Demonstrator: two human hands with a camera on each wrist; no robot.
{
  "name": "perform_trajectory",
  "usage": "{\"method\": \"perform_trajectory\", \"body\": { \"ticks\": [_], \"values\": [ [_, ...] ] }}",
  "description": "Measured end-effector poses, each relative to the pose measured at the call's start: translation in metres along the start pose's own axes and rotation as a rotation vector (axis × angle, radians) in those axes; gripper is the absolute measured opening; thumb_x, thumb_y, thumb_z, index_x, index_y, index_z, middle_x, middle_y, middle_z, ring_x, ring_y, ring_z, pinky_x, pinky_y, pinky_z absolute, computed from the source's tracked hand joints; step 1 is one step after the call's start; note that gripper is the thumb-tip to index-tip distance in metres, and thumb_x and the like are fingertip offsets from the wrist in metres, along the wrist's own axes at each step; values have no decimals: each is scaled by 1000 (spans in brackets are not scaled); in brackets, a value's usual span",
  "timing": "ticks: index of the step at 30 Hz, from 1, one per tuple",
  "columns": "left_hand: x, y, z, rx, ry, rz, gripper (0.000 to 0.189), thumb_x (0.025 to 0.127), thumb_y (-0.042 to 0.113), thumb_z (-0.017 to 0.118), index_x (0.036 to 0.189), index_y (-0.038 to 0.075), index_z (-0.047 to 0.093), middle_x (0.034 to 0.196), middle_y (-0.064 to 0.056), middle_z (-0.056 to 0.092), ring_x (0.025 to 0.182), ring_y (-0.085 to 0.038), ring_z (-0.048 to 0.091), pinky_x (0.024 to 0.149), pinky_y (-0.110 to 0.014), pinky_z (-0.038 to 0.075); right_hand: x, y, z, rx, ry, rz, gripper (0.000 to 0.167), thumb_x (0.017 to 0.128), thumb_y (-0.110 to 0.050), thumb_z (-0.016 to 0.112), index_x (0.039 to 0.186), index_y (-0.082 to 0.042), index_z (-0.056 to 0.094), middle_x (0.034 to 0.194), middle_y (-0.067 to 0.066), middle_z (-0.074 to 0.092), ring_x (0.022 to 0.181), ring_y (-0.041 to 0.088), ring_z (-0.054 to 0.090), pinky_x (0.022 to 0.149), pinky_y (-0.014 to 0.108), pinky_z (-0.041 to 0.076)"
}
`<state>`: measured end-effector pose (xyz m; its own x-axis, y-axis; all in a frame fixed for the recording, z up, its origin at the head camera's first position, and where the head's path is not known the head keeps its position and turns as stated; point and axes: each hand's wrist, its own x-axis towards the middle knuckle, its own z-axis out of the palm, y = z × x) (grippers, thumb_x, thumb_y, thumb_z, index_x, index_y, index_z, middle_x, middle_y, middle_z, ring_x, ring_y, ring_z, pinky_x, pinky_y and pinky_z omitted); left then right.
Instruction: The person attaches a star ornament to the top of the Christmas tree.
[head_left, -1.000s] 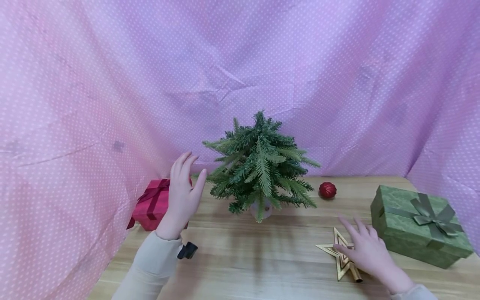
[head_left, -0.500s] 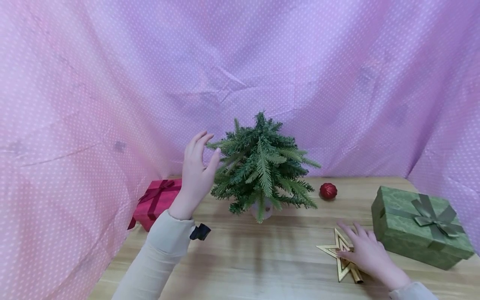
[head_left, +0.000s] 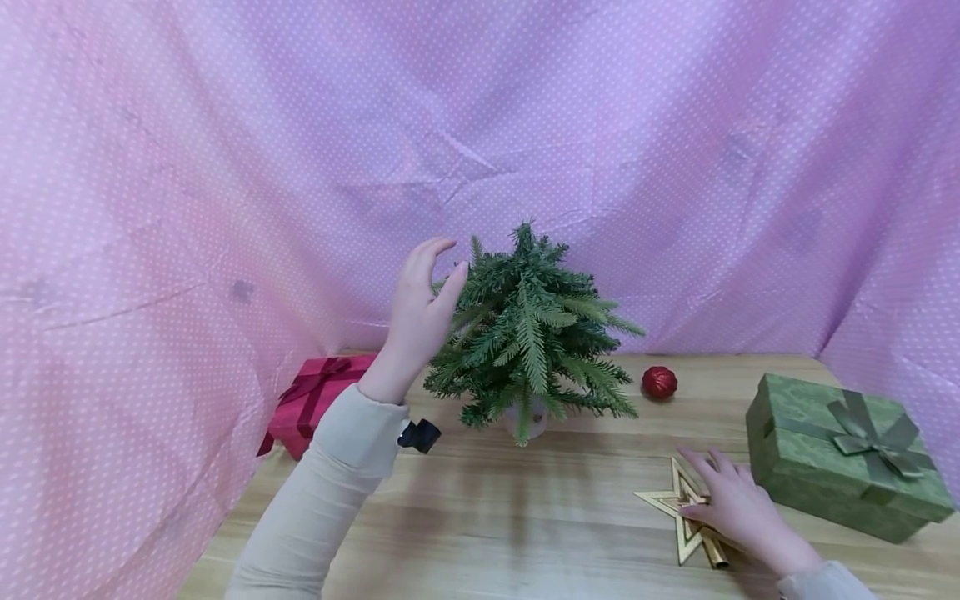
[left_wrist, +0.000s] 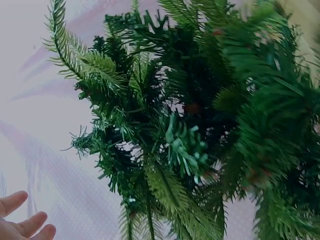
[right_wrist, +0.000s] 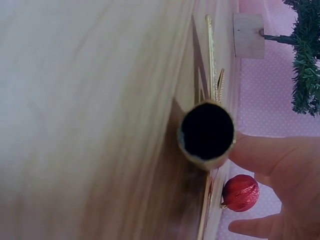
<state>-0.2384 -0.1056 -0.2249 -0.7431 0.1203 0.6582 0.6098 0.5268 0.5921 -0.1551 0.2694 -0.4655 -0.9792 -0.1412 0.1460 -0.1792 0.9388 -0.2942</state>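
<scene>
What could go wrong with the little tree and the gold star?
The left hand is close beside the tree, which has wide branches on a small base, so a bump might tip it. The right hand is over the flat-lying star, whose thin points might bend if pressed hard. The red ball is round, so a nudge might make it roll.

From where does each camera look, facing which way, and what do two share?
Head: worn on the head, looking forward and down at the green artificial tree; left hand, right hand and cream sleeves show.
Left wrist: on that wrist, facing the tree's branches; left fingertips show lower left.
Right wrist: on that wrist, skimming the pale wooden table toward the flat gold star and its tube; thumb and finger show at right.
Shared by head and right wrist: the shiny red ribbed ball.
</scene>
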Motion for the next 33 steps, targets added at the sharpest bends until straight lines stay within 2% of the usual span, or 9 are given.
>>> {"method": "perform_trajectory", "body": {
  "ticks": [4,9,18,23,33],
  "values": [
    [11,5,4,-23,-61,-91,47,98,31,47,138,7,45,145,-9,41,136,-21,35,114,-40,26,5,1,0,17,-18,5,86,63,-36,84,134,-5,48,125,39,44,101,63,45,64,66,46],
    [24,9,9,-75,-116,-197,50,98,38,49,141,12,43,147,-7,37,137,-21,33,112,-42,29,8,2,1,36,-33,2,87,60,-35,86,133,-4,49,122,39,47,100,64,45,68,67,45],
    [46,9,29,-99,-180,-297,56,94,40,56,140,12,42,148,-4,40,139,-21,33,113,-39,29,12,5,0,64,-81,-4,88,61,-36,85,133,0,49,119,37,51,101,61,48,77,66,43],
    [50,3,41,-113,-193,-332,57,92,39,60,139,11,44,145,-4,45,136,-22,37,111,-38,32,13,5,0,69,-103,0,86,61,-36,85,131,0,52,119,37,52,101,60,49,76,66,44],
    [43,-5,55,-123,-246,-374,55,93,39,59,139,14,45,140,-1,50,134,-20,40,109,-42,35,14,5,-1,57,-123,6,80,62,-37,84,130,-5,55,117,33,54,99,54,52,68,65,46]
  ]
}}
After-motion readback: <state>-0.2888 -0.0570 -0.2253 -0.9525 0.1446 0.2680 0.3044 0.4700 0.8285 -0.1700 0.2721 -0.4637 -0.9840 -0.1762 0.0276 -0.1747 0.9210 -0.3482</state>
